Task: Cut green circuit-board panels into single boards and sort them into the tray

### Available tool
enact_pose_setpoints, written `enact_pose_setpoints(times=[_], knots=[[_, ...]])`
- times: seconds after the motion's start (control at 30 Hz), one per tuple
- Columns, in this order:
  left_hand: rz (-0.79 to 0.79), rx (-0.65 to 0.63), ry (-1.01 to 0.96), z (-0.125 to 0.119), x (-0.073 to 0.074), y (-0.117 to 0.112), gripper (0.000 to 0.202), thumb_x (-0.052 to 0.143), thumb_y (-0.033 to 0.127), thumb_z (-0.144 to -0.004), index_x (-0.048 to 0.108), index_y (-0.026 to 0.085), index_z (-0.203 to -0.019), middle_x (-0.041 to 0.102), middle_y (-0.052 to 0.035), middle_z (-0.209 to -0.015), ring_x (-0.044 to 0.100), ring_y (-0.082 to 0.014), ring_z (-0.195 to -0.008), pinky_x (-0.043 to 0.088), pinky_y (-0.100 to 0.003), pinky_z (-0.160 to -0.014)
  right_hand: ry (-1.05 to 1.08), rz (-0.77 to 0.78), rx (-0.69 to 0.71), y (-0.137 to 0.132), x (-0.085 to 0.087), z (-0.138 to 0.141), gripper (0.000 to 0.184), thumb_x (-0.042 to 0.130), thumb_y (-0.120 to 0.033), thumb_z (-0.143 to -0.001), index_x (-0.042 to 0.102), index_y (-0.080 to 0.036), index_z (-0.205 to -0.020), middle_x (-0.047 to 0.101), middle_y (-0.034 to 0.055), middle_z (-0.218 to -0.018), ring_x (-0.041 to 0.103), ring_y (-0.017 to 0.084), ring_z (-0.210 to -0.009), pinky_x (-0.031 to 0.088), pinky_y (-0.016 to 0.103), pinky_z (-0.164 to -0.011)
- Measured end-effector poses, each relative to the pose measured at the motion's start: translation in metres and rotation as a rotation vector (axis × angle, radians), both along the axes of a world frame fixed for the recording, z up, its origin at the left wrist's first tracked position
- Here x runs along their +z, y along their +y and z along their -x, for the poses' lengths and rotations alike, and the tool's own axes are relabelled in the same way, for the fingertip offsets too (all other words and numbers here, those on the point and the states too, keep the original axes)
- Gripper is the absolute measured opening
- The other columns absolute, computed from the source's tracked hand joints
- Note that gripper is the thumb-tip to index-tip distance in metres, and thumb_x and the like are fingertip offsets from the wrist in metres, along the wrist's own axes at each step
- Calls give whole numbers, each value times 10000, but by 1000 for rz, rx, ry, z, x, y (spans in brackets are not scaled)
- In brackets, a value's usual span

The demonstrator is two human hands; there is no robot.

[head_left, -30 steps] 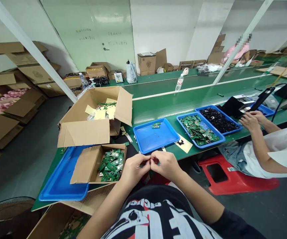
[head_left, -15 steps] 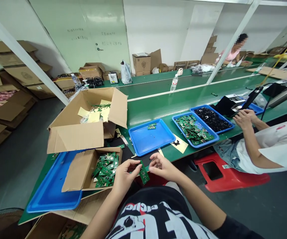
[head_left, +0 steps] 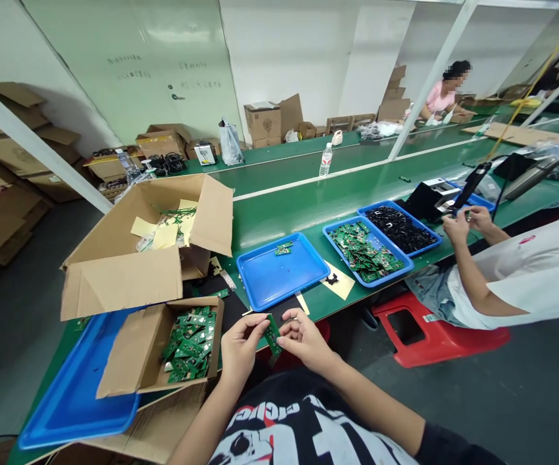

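Both my hands pinch a small green circuit board (head_left: 273,334) just above my lap, at the table's near edge. My left hand (head_left: 239,347) grips its left side with thumb and fingers. My right hand (head_left: 300,337) holds the right side, fingers curled. Left of my hands stands a small open cardboard box (head_left: 148,361) filled with several green boards (head_left: 188,342). Ahead lies a blue tray (head_left: 279,274) with a couple of small boards at its far edge.
A large open carton (head_left: 129,258) stands at the back left, a long blue tray (head_left: 73,400) under the small box. To the right a seated co-worker's hands (head_left: 463,223) work near two blue trays of green boards (head_left: 366,252) and black parts (head_left: 400,227). A red stool (head_left: 434,332) stands beside them.
My hands were pressed together on the board, then parted with the left holding it, and now both pinch it again. The view has swung to the right.
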State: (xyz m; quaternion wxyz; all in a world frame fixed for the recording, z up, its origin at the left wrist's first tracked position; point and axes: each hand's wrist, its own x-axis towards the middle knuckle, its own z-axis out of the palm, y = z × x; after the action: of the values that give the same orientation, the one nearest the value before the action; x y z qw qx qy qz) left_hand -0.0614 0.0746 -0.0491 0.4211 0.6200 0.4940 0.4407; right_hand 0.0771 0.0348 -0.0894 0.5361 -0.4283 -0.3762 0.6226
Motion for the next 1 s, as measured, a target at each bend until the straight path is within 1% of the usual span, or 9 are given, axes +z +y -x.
enact_pose_setpoints(times=[0.2,0.27,0.37,0.5,0.53,0.63,0.77,0.87,1.0], knots=[[58,-29,51,-21,-9,10,141,635,291,-663,654,163,-717,695,-50,-744,651,-186,-715,536,-300,-674,-3,13,-21,7,-9,-17,377,637,-254,-634,392,-222,-918,528,-45,-676,513,94,-594,402,245,-580],[113,-59,64,-27,-16,13,200,622,319,-673,646,157,-789,693,-61,-788,651,-196,-744,536,-310,-676,3,22,-19,12,-18,-24,372,634,-254,-628,397,-220,-912,527,-49,-663,517,94,-585,404,242,-573],[209,-105,24,-33,-26,15,328,600,363,-686,607,154,-938,672,-90,-947,638,-218,-858,534,-330,-713,-30,21,-68,28,-38,-44,371,624,-266,-618,404,-213,-912,543,-49,-656,528,94,-563,413,239,-555],[282,-113,11,-32,-32,17,389,582,418,-691,587,161,-983,630,-114,-1068,619,-239,-926,532,-343,-734,-215,104,-342,63,-67,-97,351,593,-290,-589,400,-196,-867,543,-57,-597,535,109,-514,445,259,-526],[284,-100,21,-30,-32,17,387,584,425,-689,592,163,-974,631,-114,-1065,620,-243,-925,533,-346,-733,-287,159,-426,72,-73,-114,347,582,-305,-583,398,-191,-855,540,-55,-582,542,120,-503,458,275,-522],[287,-76,58,-24,-31,18,362,599,426,-675,614,166,-927,661,-105,-988,630,-249,-898,537,-351,-718,-392,206,-574,96,-89,-170,361,537,-297,-601,389,-172,-905,565,-13,-640,569,148,-568,470,305,-573],[306,-86,96,-20,-31,16,335,606,432,-665,635,173,-875,682,-91,-914,648,-249,-841,543,-353,-699,-585,273,-781,114,-106,-231,393,494,-240,-605,401,-140,-973,576,45,-731,565,183,-672,441,342,-684],[315,-78,108,-20,-33,11,333,609,440,-654,641,180,-861,685,-84,-907,652,-248,-824,546,-346,-685,-701,312,-857,120,-117,-256,414,468,-218,-615,419,-113,-1012,594,84,-774,565,210,-742,405,356,-753],[322,-63,110,-20,-36,9,324,618,442,-640,646,187,-839,689,-78,-900,656,-247,-809,550,-340,-666,-794,330,-845,124,-127,-268,457,468,-206,-626,450,-91,-1068,611,122,-829,559,235,-786,386,357,-769]])
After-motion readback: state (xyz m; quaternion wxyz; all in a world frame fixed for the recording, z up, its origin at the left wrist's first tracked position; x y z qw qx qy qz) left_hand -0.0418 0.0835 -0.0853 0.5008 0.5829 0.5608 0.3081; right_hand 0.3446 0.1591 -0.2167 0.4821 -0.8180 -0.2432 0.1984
